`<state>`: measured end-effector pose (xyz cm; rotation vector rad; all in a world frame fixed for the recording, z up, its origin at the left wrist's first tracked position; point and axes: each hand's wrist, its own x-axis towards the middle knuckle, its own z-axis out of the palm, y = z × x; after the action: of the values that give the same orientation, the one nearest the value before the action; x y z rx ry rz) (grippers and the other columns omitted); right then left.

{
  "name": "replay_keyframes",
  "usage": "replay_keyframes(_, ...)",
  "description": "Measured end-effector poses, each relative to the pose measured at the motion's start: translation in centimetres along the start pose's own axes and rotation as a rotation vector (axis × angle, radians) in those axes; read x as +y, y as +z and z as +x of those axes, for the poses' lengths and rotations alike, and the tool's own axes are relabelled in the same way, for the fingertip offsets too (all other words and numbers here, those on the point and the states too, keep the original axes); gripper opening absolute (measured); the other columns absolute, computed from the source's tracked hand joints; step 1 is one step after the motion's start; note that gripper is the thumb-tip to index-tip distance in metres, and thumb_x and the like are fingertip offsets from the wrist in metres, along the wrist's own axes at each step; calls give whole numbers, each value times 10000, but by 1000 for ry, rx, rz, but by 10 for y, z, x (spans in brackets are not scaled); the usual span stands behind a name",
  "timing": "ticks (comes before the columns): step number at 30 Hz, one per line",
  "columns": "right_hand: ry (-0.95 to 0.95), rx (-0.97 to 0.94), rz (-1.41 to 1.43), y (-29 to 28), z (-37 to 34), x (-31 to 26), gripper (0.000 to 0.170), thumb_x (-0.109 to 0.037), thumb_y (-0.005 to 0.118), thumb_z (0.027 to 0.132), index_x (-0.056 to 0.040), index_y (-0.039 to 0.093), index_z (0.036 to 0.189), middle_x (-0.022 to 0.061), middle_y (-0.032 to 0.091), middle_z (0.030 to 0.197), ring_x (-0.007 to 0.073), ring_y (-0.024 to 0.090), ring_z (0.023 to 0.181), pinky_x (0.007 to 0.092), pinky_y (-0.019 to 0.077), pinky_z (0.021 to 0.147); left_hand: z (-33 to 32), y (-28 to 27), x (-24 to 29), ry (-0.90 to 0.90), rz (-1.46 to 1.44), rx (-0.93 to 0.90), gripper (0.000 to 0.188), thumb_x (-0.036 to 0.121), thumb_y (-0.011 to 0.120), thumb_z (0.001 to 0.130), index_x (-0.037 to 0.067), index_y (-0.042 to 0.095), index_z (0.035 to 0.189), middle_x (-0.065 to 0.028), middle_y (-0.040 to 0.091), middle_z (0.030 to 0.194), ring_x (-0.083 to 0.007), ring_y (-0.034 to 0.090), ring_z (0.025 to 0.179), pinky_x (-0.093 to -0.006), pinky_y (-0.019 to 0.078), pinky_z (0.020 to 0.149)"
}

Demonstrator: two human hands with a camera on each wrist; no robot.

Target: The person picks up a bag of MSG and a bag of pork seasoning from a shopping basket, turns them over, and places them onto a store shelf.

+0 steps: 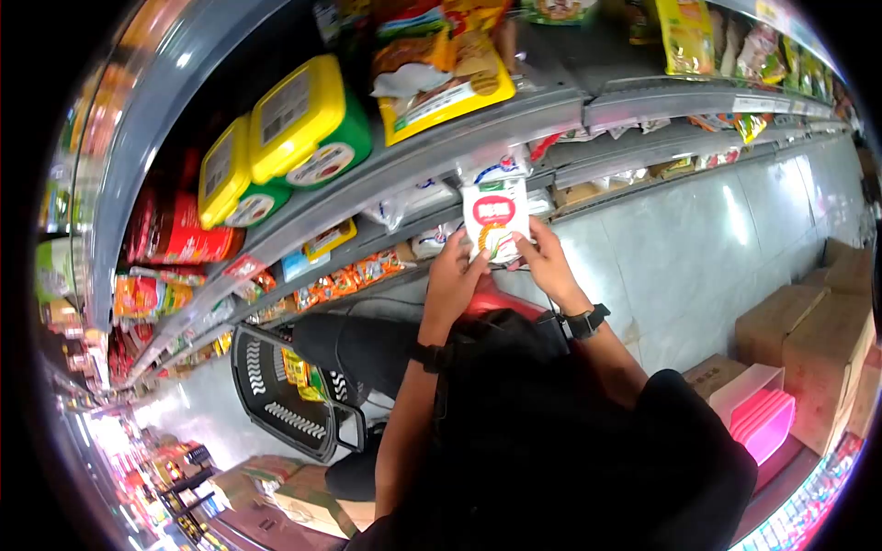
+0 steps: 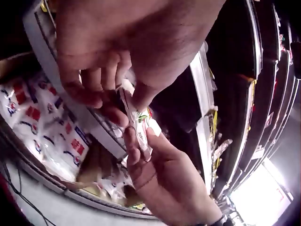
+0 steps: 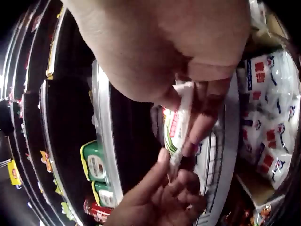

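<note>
We have a white packet (image 1: 498,230) held up in front of the shelves (image 1: 404,167).
We see the left hand (image 1: 452,283) pinching the packet's lower left edge and the right hand (image 1: 549,271) pinching its lower right, each grip narrow, with the red-printed face turned upward to the head view. Near it, in the left wrist view, white bags (image 2: 40,125) with red and blue print lie together in a carton (image 2: 90,167). To the left we spot green tubs with yellow lids (image 1: 287,108); lower down, a dark basket (image 1: 265,397) holds colourful packets (image 1: 303,375). At right, cardboard boxes (image 1: 808,335) stand near stacked pink containers (image 1: 765,426).
</note>
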<state>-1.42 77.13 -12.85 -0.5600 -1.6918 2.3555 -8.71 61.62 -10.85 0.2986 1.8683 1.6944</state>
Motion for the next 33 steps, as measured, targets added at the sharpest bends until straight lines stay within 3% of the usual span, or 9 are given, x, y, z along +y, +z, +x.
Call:
replay_keyframes(9, -505, 423, -149, -118, 82, -62, 184, -153, 504, 966, 9, 570, 1025, 62, 626, 913, 96, 608, 748, 226, 484, 528, 120, 136, 28, 266, -111, -141, 458, 89, 551, 941, -12, 386, 1355, -135, 552, 1242, -169, 612, 1022, -266, 491, 825)
replay_keyframes(11, -345, 460, -328, -158, 137, -69, 145, -118, 536, 908, 2, 612, 938, 101, 649, 893, 203, 635, 779, 338, 516, 613, 122, 137, 38, 409, 183, -100, 435, 101, 549, 932, 15, 414, 1336, -124, 536, 1269, -188, 593, 1068, -289, 483, 849)
replay_keyframes(13, -882, 359, -1448, -232, 216, -32, 143, -95, 553, 836, -13, 646, 908, 169, 660, 890, 352, 617, 851, 469, 482, 785, 117, 119, 28, 351, 191, -267, 326, 138, 576, 921, 43, 523, 1229, -114, 549, 1248, -213, 568, 1106, -323, 468, 909)
replay_keyframes(17, -245, 378, -1598, -233, 228, -47, 153, -90, 557, 822, -17, 652, 918, 192, 651, 920, 387, 595, 880, 490, 453, 831, 59, 41, 16, 369, 341, -354, 276, 150, 543, 955, 37, 548, 1206, -110, 559, 1228, -206, 578, 1098, -313, 449, 941)
replay_keyframes(20, -193, 379, -1722, -229, 228, -41, 163, -86, 561, 811, -20, 656, 925, 210, 644, 943, 413, 578, 901, 506, 430, 866, -2, -31, -4, 204, 52, -139, 293, 202, 511, 980, 18, 545, 1206, -90, 590, 1180, -193, 589, 1083, -294, 455, 920)
replay_keyframes(23, -578, 598, -1726, -214, 204, -35, 175, -82, 564, 800, -23, 660, 933, 227, 637, 966, 439, 562, 923, 521, 408, 900, -83, -85, 13, 147, -95, 267, 297, 243, 491, 986, 35, 560, 1188, -85, 610, 1146, -179, 608, 1024, -290, 464, 876)
replay_keyframes(26, -889, 598, -1265, -113, 100, -67, 203, -105, 571, 864, -4, 609, 1036, 241, 599, 1032, 420, 553, 947, 487, 432, 871, -149, -147, -2, 211, -196, 625, 337, 275, 506, 982, 34, 535, 1215, -85, 608, 1147, -173, 599, 1011, -290, 462, 872)
replay_keyframes(28, -572, 186, -973, -64, 52, -39, 182, -134, 558, 923, -8, 590, 1051, 182, 640, 946, 324, 622, 844, 407, 496, 766, -201, -174, -14, 284, -322, 908, 350, 275, 511, 980, 44, 511, 1243, -82, 606, 1156, -158, 591, 1007, -283, 458, 872)
replay_keyframes(33, -408, -568, -726, 111, 6, -10, 181, -67, 551, 919, -9, 606, 1082, 127, 686, 958, 190, 662, 873, 314, 509, 759, -306, -213, -30, 437, -461, 1468, 314, 278, 489, 990, 59, 551, 1206, -48, 621, 1121, -134, 592, 981, -256, 443, 812)
